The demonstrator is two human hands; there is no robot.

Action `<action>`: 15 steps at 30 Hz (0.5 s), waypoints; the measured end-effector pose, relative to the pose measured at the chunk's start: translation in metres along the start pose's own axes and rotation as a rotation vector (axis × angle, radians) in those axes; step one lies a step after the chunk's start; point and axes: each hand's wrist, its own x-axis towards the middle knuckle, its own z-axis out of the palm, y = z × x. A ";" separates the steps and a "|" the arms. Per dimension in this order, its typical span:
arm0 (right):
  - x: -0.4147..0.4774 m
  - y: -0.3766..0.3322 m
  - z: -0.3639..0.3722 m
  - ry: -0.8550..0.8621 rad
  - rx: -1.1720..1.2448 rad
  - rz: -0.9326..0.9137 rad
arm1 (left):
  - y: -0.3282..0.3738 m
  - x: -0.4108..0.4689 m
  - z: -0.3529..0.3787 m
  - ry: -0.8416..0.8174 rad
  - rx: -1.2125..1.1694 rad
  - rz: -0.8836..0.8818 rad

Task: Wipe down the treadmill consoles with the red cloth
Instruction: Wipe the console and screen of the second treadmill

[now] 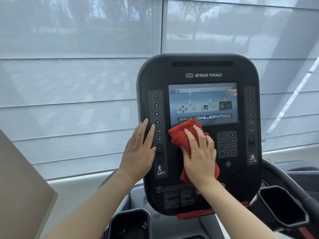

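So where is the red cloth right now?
In the head view, the red cloth is pressed flat under the right hand against the console, just below the screen, left of the number keypad.

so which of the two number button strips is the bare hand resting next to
The left strip, numbered 1 to 15: the left hand lies flat against its outer edge. The right strip is untouched.

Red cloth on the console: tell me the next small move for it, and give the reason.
Probably slide the red cloth up across the screen. The right hand presses it flat on the console just below the screen, its top edge already overlapping the screen's lower edge, while the left hand rests flat on the console's left edge. The lit screen above it looks like the nearest unwiped area.
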 end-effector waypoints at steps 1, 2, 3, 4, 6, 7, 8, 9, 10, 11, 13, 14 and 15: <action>0.008 0.001 -0.002 0.005 0.005 0.025 | 0.004 -0.007 0.003 -0.015 0.015 0.001; 0.013 0.002 -0.003 0.009 0.005 0.043 | 0.009 -0.013 0.006 -0.031 0.039 0.000; 0.014 0.002 -0.003 0.008 0.000 0.051 | 0.013 -0.018 0.009 -0.049 0.074 0.000; 0.012 0.001 -0.002 0.005 -0.006 0.052 | 0.017 -0.022 0.012 -0.065 0.109 0.000; -0.006 0.000 0.002 -0.004 -0.016 0.050 | 0.022 -0.028 0.016 -0.082 0.141 -0.004; -0.018 0.000 0.005 -0.013 -0.018 0.046 | 0.022 -0.030 0.018 -0.082 0.139 -0.007; -0.032 0.001 0.007 -0.024 -0.020 0.037 | 0.021 -0.032 0.018 -0.080 0.133 -0.008; -0.045 0.002 0.008 -0.036 -0.022 0.023 | 0.020 -0.032 0.018 -0.077 0.128 -0.008; -0.053 0.003 0.009 -0.046 -0.024 0.009 | 0.018 -0.033 0.018 -0.076 0.124 -0.007; -0.056 0.005 0.008 -0.052 -0.022 -0.002 | 0.018 -0.033 0.018 -0.076 0.121 -0.006; -0.046 0.009 0.006 -0.048 -0.004 0.008 | 0.016 -0.032 0.018 -0.086 0.123 -0.004; -0.036 0.010 0.005 -0.034 0.006 0.032 | 0.016 -0.032 0.018 -0.091 0.128 -0.002; -0.025 0.011 0.003 -0.016 0.016 0.061 | 0.016 -0.032 0.018 -0.096 0.134 -0.001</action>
